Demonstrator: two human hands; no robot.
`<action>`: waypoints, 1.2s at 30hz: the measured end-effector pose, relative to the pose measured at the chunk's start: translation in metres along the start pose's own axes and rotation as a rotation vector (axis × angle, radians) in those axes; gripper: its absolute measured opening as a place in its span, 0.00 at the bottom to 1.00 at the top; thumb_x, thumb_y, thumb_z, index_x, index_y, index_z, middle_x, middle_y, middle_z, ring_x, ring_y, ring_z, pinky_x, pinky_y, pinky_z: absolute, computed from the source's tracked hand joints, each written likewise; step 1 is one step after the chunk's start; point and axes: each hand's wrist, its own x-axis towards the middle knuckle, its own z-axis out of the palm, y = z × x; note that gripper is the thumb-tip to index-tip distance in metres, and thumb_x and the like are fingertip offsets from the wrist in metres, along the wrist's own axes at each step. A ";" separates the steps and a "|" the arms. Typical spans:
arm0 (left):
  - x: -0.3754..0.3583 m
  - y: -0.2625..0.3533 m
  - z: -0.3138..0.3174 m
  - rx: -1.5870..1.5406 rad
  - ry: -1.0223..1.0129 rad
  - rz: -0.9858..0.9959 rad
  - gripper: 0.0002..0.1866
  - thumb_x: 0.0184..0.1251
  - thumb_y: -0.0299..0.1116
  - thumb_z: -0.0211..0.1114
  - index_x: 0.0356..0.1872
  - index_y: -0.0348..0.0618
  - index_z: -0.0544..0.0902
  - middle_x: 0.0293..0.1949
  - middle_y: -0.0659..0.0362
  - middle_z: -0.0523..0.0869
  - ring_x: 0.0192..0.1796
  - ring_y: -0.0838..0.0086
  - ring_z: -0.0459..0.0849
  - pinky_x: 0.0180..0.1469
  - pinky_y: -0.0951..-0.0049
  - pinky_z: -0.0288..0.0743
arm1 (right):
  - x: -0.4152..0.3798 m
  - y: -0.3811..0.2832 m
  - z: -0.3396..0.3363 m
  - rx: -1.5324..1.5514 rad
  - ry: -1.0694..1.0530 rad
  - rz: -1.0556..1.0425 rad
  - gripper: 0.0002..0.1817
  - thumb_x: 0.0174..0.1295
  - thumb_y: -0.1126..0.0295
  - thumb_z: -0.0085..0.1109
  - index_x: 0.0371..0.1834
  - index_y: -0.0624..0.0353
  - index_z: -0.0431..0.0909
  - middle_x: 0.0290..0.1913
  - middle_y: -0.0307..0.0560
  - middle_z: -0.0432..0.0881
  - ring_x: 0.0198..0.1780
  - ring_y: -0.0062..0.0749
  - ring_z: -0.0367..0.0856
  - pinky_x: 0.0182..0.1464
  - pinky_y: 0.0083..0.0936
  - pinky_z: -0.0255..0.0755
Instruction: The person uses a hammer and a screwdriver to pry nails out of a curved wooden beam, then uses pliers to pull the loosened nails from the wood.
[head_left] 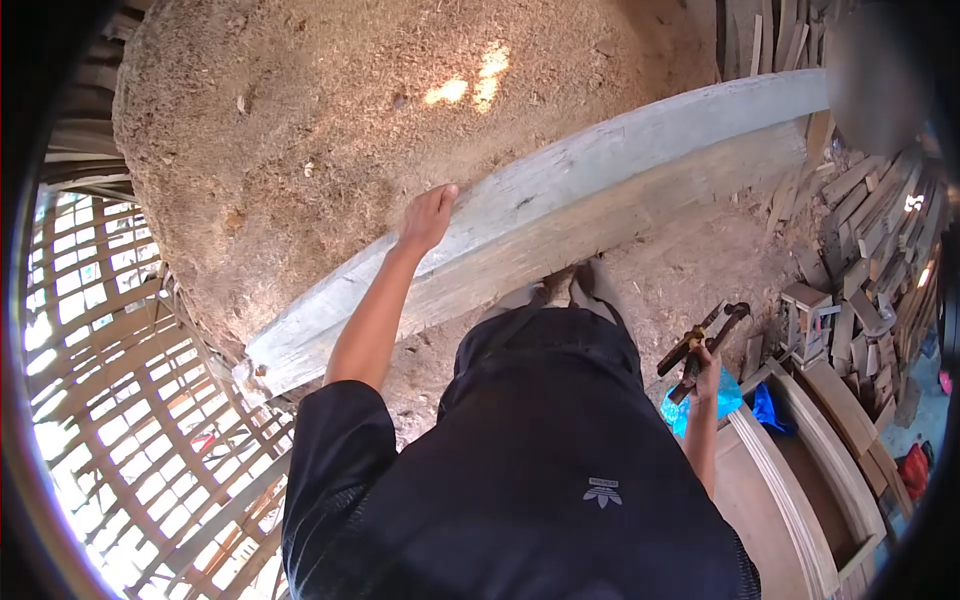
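Note:
A long, thick wooden beam [560,185] with a pale grey upper face runs diagonally in front of me. The wide lens makes it look curved. My left hand [428,220] is closed over its far edge, left of the beam's middle; the fingertips are partly hidden. Down at my right side, apart from the beam, my right hand [707,372] is wrapped around a dark, rusty metal clamp [735,318]. A bit of yellow shows on the clamp near the hand.
A big mound of sawdust [270,130] rises behind the beam. Wooden frames [785,480] and blue plastic [768,408] are at right, near stacked offcuts [870,220]. A slatted lattice wall [140,370] stands left. My feet [590,280] are beside the beam.

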 end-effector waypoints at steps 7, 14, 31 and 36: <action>0.013 -0.011 0.006 -0.007 -0.074 0.038 0.33 0.74 0.61 0.50 0.61 0.43 0.80 0.57 0.43 0.83 0.62 0.48 0.79 0.64 0.53 0.72 | -0.028 -0.026 0.013 -0.001 -0.075 0.103 0.15 0.55 0.71 0.69 0.33 0.50 0.68 0.24 0.33 0.71 0.19 0.20 0.73 0.18 0.19 0.66; -0.009 0.016 -0.006 0.286 -0.145 0.118 0.68 0.29 0.66 0.84 0.77 0.52 0.61 0.69 0.44 0.75 0.69 0.48 0.75 0.72 0.53 0.68 | -0.023 -0.028 0.016 -0.051 -0.056 0.022 0.14 0.55 0.71 0.70 0.38 0.53 0.72 0.27 0.33 0.75 0.24 0.19 0.75 0.23 0.20 0.66; -0.051 0.026 0.020 0.236 -0.313 0.022 0.65 0.30 0.47 0.86 0.76 0.42 0.59 0.72 0.40 0.69 0.73 0.48 0.69 0.74 0.53 0.65 | -0.005 -0.124 0.084 -0.532 -0.389 -0.219 0.20 0.54 0.70 0.66 0.50 0.61 0.77 0.42 0.39 0.81 0.41 0.24 0.79 0.45 0.24 0.74; -0.067 0.009 0.050 0.222 -0.163 0.148 0.68 0.30 0.49 0.86 0.78 0.44 0.56 0.79 0.43 0.57 0.80 0.51 0.57 0.79 0.54 0.56 | -0.008 -0.159 0.127 -0.693 -0.518 -0.294 0.22 0.54 0.69 0.66 0.53 0.63 0.77 0.39 0.37 0.80 0.39 0.22 0.77 0.43 0.22 0.73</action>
